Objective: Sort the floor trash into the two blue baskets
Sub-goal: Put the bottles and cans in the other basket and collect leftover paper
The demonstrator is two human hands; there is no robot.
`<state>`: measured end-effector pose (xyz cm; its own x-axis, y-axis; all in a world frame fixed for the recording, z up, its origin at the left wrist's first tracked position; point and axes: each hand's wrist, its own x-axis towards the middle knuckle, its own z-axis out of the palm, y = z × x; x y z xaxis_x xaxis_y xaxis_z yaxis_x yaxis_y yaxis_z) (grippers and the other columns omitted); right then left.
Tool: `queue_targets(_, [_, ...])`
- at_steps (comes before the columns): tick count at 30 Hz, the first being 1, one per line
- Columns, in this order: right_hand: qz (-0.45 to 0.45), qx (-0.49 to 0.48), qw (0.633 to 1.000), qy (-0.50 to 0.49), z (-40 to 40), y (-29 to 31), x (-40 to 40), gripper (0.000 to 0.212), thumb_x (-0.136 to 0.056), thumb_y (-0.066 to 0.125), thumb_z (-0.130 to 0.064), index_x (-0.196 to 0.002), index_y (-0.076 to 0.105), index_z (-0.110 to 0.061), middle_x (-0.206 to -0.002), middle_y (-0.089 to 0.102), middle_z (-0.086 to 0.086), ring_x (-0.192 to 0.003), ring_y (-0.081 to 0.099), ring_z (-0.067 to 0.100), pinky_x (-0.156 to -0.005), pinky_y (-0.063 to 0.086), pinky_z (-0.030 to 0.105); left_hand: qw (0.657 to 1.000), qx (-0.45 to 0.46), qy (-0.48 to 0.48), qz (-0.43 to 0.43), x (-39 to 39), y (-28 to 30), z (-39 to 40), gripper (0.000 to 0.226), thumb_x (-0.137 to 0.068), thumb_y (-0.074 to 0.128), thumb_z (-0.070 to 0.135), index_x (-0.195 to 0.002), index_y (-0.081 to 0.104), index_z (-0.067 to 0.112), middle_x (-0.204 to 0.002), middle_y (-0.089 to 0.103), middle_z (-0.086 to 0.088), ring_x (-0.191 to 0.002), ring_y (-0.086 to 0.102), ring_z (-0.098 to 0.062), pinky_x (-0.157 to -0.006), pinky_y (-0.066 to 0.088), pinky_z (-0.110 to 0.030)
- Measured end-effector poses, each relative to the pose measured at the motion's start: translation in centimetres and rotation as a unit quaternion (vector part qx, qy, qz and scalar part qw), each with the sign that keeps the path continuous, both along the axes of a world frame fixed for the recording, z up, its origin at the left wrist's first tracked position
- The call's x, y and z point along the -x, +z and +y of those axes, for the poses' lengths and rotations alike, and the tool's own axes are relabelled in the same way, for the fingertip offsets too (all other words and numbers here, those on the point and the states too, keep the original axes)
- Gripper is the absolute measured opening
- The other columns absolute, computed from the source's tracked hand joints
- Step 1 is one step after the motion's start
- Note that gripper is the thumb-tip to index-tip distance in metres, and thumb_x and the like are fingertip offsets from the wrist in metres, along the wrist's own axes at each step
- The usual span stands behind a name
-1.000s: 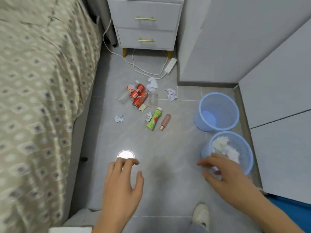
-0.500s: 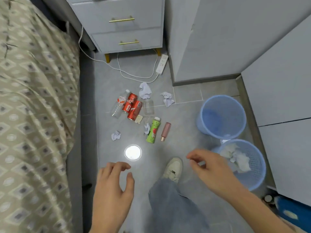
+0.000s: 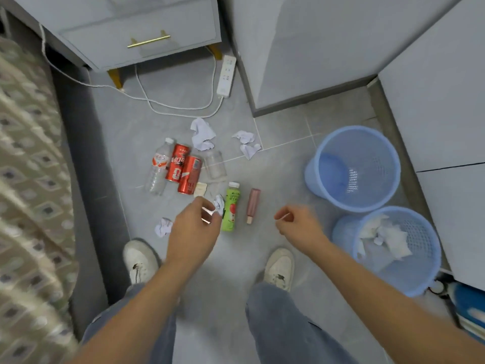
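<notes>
Trash lies on the grey floor: two red cans (image 3: 183,169), a clear water bottle (image 3: 157,168), a clear jar (image 3: 215,164), a green bottle (image 3: 231,207), a pink tube (image 3: 252,204) and paper wads (image 3: 201,135) (image 3: 246,144) (image 3: 163,226). My left hand (image 3: 194,229) hovers with curled fingers, its tips beside a small paper wad (image 3: 219,204) left of the green bottle; I cannot see a grip. My right hand (image 3: 298,224) hangs loosely curled and holds nothing, left of the baskets. The far blue basket (image 3: 328,143) looks empty. The near blue basket (image 3: 412,274) holds crumpled paper.
A patterned bed (image 3: 29,179) runs along the left. A grey nightstand (image 3: 131,30) stands at the back, with a white power strip (image 3: 226,74) and cable on the floor. Grey cabinets (image 3: 433,101) close the right side. My white shoes (image 3: 140,261) (image 3: 279,266) stand below the hands.
I have stepped toward the trash, both feet now in view. Both hands moved forward; the left one came over the small wad by the green bottle. The right left the near basket.
</notes>
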<state>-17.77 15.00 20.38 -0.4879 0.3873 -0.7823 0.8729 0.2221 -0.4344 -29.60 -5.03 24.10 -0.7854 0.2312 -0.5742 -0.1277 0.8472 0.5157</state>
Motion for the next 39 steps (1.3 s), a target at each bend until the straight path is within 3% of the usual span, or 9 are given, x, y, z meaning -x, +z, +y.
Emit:
queue_targets(4, [-0.041,-0.023,0.997,-0.055,0.1,-11.4,0.5,0.012,-0.085,0.070,-0.017,-0.095,0.064,-0.021,-0.095,0.070,0.007,-0.098,0.070,0.032,-0.085,0.056,0.039,0.996,0.023,-0.063,-0.061,2.3,-10.7,1.9,0.020,-0.093,0.064,0.037,-0.107,0.059,0.022,-0.086,0.068,0.004,-0.084,0.066,-0.023,-0.068,0.050,-0.034])
queue_targets(7, [-0.063,-0.030,0.995,-0.067,-1.1,-18.8,1.5,0.033,-0.087,0.073,-0.027,-0.115,0.063,-0.012,-0.104,0.068,0.009,-0.104,0.068,0.033,-0.090,0.055,0.040,0.987,0.062,-0.119,-0.092,2.8,-19.3,2.5,0.040,-0.091,0.066,0.048,-0.118,0.054,0.020,-0.102,0.069,-0.005,-0.095,0.067,-0.029,-0.083,0.055,-0.043])
queue_targets(10, [-0.061,-0.030,0.994,-0.089,-2.8,-24.7,2.7,0.051,-0.085,0.074,-0.036,-0.125,0.057,-0.010,-0.117,0.070,0.016,-0.108,0.068,0.035,-0.090,0.054,0.041,0.974,0.110,-0.189,-0.065,2.2,-26.0,3.3,0.053,-0.091,0.066,0.050,-0.125,0.049,0.013,-0.117,0.062,-0.011,-0.105,0.065,-0.035,-0.081,0.053,-0.041])
queue_targets(17, [-0.046,-0.058,0.989,-0.125,-5.5,-30.9,4.3,0.048,-0.083,0.073,-0.037,-0.118,0.053,-0.010,-0.118,0.067,0.014,-0.109,0.066,0.036,-0.090,0.054,0.044,0.960,0.141,-0.241,0.022,0.4,-32.3,4.5,0.056,-0.091,0.067,0.051,-0.122,0.046,0.009,-0.120,0.059,-0.013,-0.109,0.063,-0.037,-0.068,0.037,-0.038])
queue_targets(24, [0.048,-0.088,0.984,-0.151,-5.6,-21.8,0.6,0.033,-0.087,0.066,-0.039,-0.104,0.047,-0.018,-0.106,0.058,0.007,-0.093,0.063,0.029,-0.083,0.054,0.044,0.988,0.064,-0.137,0.007,-0.6,-26.0,4.1,0.040,-0.083,0.070,0.046,-0.102,0.046,0.021,-0.094,0.062,-0.002,-0.083,0.064,-0.030,-0.065,0.047,-0.039])
queue_targets(28, [0.161,-0.126,0.960,-0.194,-3.6,-10.8,-2.5,0.035,-0.087,0.058,-0.043,-0.119,0.049,-0.030,-0.107,0.058,-0.006,-0.087,0.061,0.013,-0.075,0.054,0.031,0.993,-0.094,-0.075,-0.001,-2.0,-16.0,6.9,0.042,-0.080,0.076,0.038,-0.106,0.043,0.031,-0.093,0.065,0.010,-0.085,0.067,-0.017,-0.074,0.058,-0.045])
queue_targets(31, [0.208,-0.165,0.928,-0.263,0.8,-4.2,-4.1,0.031,-0.090,0.064,-0.036,-0.117,0.051,-0.033,-0.105,0.062,-0.009,-0.084,0.064,0.015,-0.070,0.054,0.029,0.979,-0.196,-0.064,0.011,-2.5,-9.8,11.4,0.046,-0.078,0.082,0.034,-0.110,0.050,0.029,-0.088,0.067,0.016,-0.081,0.066,0.000,-0.072,0.058,-0.034])
queue_targets(34, [0.183,-0.226,0.908,-0.302,7.3,-1.8,-5.2,0.029,-0.088,0.071,-0.027,-0.112,0.055,-0.027,-0.104,0.066,-0.006,-0.086,0.065,0.017,-0.067,0.049,0.024,0.960,-0.271,-0.068,0.008,-3.0,-6.4,17.2,0.048,-0.076,0.085,0.036,-0.114,0.056,0.027,-0.093,0.068,0.020,-0.083,0.068,0.001,-0.073,0.058,-0.027])
queue_targets(39, [0.080,-0.261,0.911,-0.309,16.9,-4.2,-6.3,0.024,-0.082,0.068,-0.022,-0.105,0.064,-0.023,-0.091,0.070,-0.003,-0.088,0.067,0.025,-0.075,0.052,0.036,0.946,-0.304,-0.115,0.000,-3.4,-6.8,26.0,0.050,-0.075,0.082,0.023,-0.110,0.050,0.037,-0.095,0.069,0.012,-0.089,0.069,-0.014,-0.077,0.059,-0.045])
